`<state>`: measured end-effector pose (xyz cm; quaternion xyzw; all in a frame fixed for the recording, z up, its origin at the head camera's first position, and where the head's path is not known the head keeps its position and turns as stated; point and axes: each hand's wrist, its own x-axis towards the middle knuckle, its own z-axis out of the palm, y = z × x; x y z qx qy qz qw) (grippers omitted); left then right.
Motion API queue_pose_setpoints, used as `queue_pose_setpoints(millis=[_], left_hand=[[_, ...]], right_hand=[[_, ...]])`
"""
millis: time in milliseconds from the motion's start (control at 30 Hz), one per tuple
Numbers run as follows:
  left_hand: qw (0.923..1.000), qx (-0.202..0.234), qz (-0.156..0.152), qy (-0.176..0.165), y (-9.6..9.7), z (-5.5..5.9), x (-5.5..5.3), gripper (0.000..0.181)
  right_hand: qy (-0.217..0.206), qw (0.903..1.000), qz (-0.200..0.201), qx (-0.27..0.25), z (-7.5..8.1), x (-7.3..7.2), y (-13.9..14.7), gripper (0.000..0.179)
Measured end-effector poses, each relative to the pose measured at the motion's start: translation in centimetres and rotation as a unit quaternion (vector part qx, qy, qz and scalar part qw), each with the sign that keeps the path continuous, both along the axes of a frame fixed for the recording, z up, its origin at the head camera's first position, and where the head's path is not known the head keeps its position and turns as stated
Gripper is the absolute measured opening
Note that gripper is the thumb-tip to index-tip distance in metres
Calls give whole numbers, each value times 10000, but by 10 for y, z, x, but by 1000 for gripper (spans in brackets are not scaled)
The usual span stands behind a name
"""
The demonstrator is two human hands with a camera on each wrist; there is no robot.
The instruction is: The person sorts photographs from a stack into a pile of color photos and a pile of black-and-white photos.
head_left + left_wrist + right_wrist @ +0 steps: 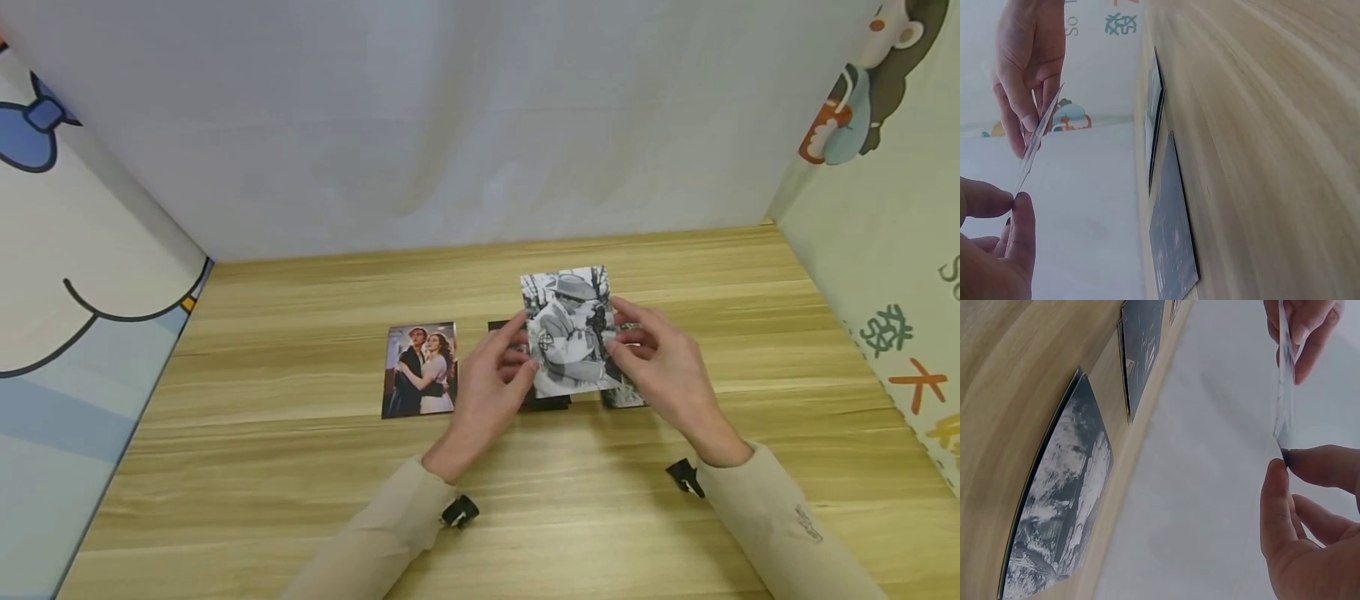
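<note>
Both hands hold up one black-and-white photo card (572,333) by its two side edges, raised above the table. It pictures a figure in a brimmed hat. My left hand (491,379) pinches the left edge between thumb and fingers; my right hand (663,367) pinches the right edge the same way. Seen from the left wrist, the card (1036,140) is thin and tilted. Beneath it on the table lie a dark card stack (1141,350) and a black-and-white card stack (1063,500), both partly hidden in the head view.
A colour photo card (420,371) of an embracing couple lies left of the hands on the wooden table (285,500). Small black objects sit by the left sleeve (460,511) and the right sleeve (780,517). A pale cloth wall (480,125) stands behind, with printed side panels.
</note>
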<state>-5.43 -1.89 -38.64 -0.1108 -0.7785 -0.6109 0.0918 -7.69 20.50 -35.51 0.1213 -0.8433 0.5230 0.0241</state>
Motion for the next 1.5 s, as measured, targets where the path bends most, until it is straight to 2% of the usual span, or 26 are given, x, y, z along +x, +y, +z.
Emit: queue_pose_setpoints(millis=[267, 633, 900, 1067, 1267, 1500], left_hand=[[10000, -3, -1, -41, 9, 0, -2, 64], [9998, 96, -65, -173, 20, 1, -3, 65], [9998, 185, -116, -27, 32, 4, -4, 62], [9995, 165, -170, -220, 41, 4, -3, 63], [9982, 364, -145, -461, 51, 5, -4, 66], [9974, 415, -74, -582, 60, 5, -5, 66]], right_hand=[[114, 9998, -120, 124, -2, 1, 7, 56], [5, 9995, -272, 147, 2, 2, 16, 55], [15, 9991, -371, 221, 5, 3, 27, 54], [75, 9984, -471, 294, 4, 3, 34, 52], [163, 9970, -623, 440, 1, 2, 41, 49], [64, 9965, -735, 387, 1, 1, 47, 47]])
